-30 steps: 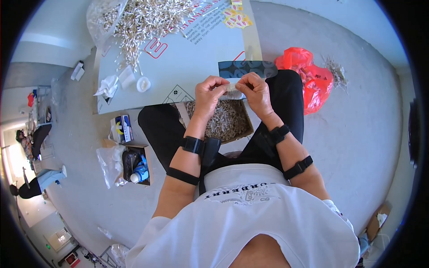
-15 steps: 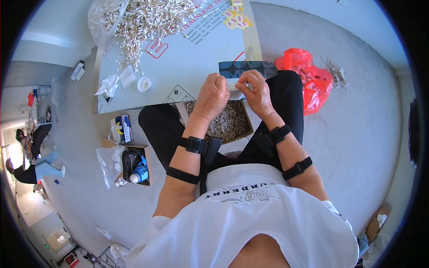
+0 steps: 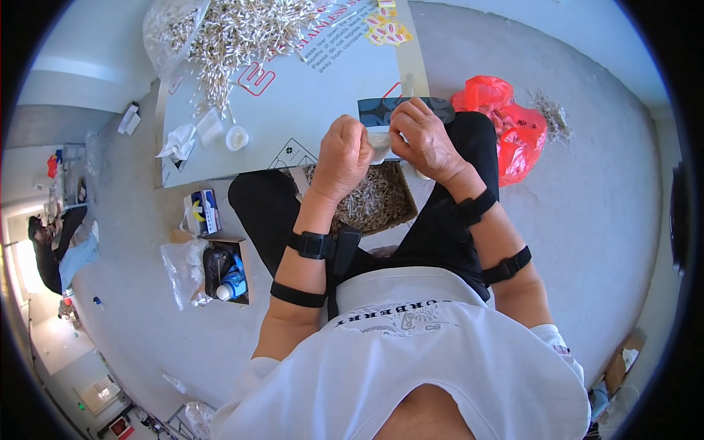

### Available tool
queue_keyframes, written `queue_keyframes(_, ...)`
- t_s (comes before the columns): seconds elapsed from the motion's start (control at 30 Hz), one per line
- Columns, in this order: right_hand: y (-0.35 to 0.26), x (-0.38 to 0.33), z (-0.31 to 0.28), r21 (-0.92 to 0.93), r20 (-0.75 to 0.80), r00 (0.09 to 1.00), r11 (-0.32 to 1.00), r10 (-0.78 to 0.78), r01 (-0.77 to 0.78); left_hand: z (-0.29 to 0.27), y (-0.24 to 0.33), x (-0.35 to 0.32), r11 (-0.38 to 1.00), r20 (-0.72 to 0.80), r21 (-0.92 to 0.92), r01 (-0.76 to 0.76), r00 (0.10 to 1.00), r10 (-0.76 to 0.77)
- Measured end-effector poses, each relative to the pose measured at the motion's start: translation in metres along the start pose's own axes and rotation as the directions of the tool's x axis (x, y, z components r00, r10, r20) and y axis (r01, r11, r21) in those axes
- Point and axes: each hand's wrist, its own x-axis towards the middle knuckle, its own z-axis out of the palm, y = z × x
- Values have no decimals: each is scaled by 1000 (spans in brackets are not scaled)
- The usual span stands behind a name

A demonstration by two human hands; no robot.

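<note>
A small white pack (image 3: pixel 378 144) is held between the left hand (image 3: pixel 343 155) and the right hand (image 3: pixel 424 138), just past the near edge of the surface (image 3: pixel 282 117) and above the open box (image 3: pixel 397 220). It is pinched at one side by the curled left hand and at the other by the bent fingers of the right hand. The tips of the left fingers are hidden, so how hard the pack is squeezed cannot be told, and what is in it cannot be seen. The box is set between the knees and is filled with thin sticks (image 3: pixel 375 198). On the surface, a big heap of swabs (image 3: pixel 249 37) is spread at the far left, with a clear bag (image 3: pixel 172 33) beside it, and a round white tub (image 3: pixel 237 138) is set nearer. A dark sheet (image 3: pixel 374 111) is seen just beyond the hands. For this step to be done well, the pack is best kept level and pinched lightly at both sides, so that it is not crushed. Both wrists should be kept steady, and any pull should be made slow and even. If it is tugged hard, the thin wall could be torn or the grip lost.
</note>
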Motion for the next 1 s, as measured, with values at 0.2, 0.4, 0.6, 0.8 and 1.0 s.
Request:
queue_keyframes(0.2, -7, -5, -18, 329, 20, 967, 912, 253, -245, -6, 0, 0, 994, 46, -86, 68, 997, -64)
queue_keyframes(0.4, 11, -18, 8, 433, -16, 940, 849, 342, -302, 3, -11, 3, 988, 21, -128, 84, 996, -82)
queue_keyframes(0.6, 15, -32, 25, 414, -26, 903, 827, 429, -381, 19, -18, -5, 910, 145, -317, 269, 961, -234)
queue_keyframes(0.8, 14, -29, 35, 595, 54, 850, 667, 524, -449, 29, -27, -8, 801, 164, -435, 411, 911, -379)
queue_keyframes(1.0, 11, -30, 33, 546, 106, 849, 683, 517, -485, 17, -28, -6, 825, 280, -401, 399, 910, -305)
